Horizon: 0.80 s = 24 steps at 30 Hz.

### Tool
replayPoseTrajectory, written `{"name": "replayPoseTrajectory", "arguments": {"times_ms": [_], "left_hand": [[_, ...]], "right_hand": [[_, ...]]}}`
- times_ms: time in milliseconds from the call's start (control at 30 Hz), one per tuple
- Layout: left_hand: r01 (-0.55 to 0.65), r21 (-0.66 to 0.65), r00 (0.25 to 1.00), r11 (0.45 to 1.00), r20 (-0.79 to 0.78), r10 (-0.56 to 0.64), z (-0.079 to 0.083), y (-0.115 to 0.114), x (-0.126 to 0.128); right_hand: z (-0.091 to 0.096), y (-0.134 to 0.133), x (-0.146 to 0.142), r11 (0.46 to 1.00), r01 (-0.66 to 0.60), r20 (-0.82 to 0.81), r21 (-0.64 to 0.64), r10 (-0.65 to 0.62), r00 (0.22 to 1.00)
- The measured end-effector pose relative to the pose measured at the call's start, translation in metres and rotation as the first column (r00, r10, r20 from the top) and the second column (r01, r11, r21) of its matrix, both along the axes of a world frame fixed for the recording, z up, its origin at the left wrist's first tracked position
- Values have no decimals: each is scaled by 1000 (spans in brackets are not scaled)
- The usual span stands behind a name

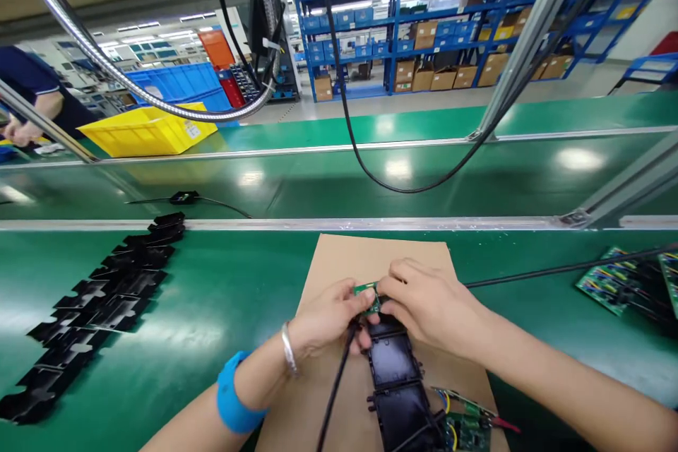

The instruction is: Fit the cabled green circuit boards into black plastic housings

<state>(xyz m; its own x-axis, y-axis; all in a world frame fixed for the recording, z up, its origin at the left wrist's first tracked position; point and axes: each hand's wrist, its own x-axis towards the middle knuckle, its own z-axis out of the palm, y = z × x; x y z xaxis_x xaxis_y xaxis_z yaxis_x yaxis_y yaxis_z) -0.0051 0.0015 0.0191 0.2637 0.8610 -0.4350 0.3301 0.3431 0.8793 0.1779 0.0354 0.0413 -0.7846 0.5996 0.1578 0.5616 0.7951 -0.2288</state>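
My left hand (pixel 339 314) pinches a small green circuit board (pixel 367 292) over the cardboard sheet. On the board's right side, the fingers of my right hand (pixel 416 296) are closed, and they hide much of it. A black cable (pixel 339 367) runs down from beneath my left fingers toward the front edge. Below both hands lies a row of black plastic housings (pixel 395 360), open side up. Another green circuit board (pixel 469 431) with yellow wires and a red-tipped lead rests to the right of the housings.
The cardboard sheet (pixel 328 261) covers the middle of the green bench. Several black plastic parts (pixel 106 296) are lined up at left. More circuit boards (pixel 609 282) lie at right. A black cable (pixel 365 162) and a metal conduit (pixel 159 109) hang ahead. A yellow bin (pixel 148 133) stands beyond.
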Motion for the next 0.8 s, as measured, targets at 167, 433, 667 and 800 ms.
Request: {"name": "replayPoseTrajectory", "arguments": {"times_ms": [167,433,667,800], "left_hand": [[158,270,945,950,-320,-66,17,-13,-26],[378,409,873,831,-457,-173,11,-23,-32],[325,377,874,867,-469,-124,-7,-19,-25],[336,379,871,862,-473,-131,-13,-15,-26]], "right_hand": [[-16,19,21,974,-107,-138,-201,80,987],[-18,21,25,961,-116,-155,-250,79,985],[-27,32,16,974,-138,25,-177,145,989],[-37,28,12,984,-118,73,-132,129,989]]}}
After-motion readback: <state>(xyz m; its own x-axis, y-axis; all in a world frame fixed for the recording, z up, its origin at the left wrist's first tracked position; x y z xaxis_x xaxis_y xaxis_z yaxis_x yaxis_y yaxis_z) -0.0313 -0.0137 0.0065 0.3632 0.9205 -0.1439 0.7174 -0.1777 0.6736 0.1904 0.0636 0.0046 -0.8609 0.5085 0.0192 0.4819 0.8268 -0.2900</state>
